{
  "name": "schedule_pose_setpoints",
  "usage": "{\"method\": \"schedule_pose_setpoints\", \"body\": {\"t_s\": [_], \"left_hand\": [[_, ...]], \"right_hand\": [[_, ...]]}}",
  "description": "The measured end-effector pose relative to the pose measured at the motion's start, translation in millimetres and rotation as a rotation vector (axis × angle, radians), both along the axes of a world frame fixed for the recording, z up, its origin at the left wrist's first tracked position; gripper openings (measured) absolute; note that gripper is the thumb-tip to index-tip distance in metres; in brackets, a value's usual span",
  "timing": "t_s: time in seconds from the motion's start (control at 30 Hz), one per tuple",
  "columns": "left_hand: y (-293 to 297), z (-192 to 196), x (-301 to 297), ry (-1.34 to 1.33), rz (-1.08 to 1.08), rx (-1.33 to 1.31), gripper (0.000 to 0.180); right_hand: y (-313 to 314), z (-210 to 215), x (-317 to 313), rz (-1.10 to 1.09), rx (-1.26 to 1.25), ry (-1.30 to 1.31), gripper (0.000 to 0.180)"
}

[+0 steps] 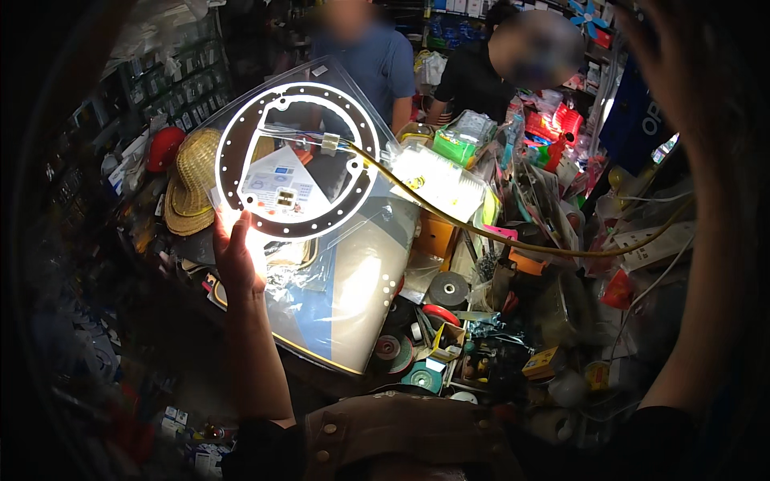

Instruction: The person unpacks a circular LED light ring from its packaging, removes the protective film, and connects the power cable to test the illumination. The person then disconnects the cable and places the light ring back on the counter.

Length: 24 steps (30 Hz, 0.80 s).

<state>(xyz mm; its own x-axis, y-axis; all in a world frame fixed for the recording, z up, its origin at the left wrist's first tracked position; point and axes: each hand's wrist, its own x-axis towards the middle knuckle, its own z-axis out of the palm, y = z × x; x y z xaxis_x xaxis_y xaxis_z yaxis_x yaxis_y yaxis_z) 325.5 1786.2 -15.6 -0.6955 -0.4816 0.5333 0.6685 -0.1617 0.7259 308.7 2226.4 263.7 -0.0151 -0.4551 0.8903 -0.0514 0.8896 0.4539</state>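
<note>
My left hand (239,255) grips the lower left edge of a glowing LED ring light (225,172), thumb on its near face. The ring is a flat round board with bright rims and a dark band dotted with small holes. Clear plastic packaging (325,74) and a printed paper sheet (281,172) show behind it. Wires from the ring meet a small pale connector (330,142), and a yellow cable (481,224) runs from there to the right. My right hand (670,48) is raised at the top right, dim and partly cut off, so its grip is unclear.
A plastic-wrapped package (353,280) lies under the ring. Straw hats (192,176) and a red helmet (164,149) sit left. Grinding discs (448,290), boxes and bagged goods crowd the right. Two people, one in a blue shirt (373,64), are across from me.
</note>
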Motion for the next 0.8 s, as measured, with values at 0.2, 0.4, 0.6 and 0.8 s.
{"method": "schedule_pose_setpoints", "body": {"t_s": [0.2,0.4,0.6,0.8], "left_hand": [[-8,-2,18,0.018,0.006,0.083,0.042],[8,4,22,0.036,0.043,0.096,0.036],[3,4,38,0.109,0.134,-0.021,0.054],[10,0,38,0.238,0.165,0.062,0.054]], "right_hand": [[-171,-160,29,0.598,0.355,-0.699,0.046],[-237,-219,16,0.737,0.279,-0.828,0.071],[-263,-237,22,0.576,0.338,-0.552,0.058],[-255,-237,27,0.6,0.276,-0.347,0.04]]}}
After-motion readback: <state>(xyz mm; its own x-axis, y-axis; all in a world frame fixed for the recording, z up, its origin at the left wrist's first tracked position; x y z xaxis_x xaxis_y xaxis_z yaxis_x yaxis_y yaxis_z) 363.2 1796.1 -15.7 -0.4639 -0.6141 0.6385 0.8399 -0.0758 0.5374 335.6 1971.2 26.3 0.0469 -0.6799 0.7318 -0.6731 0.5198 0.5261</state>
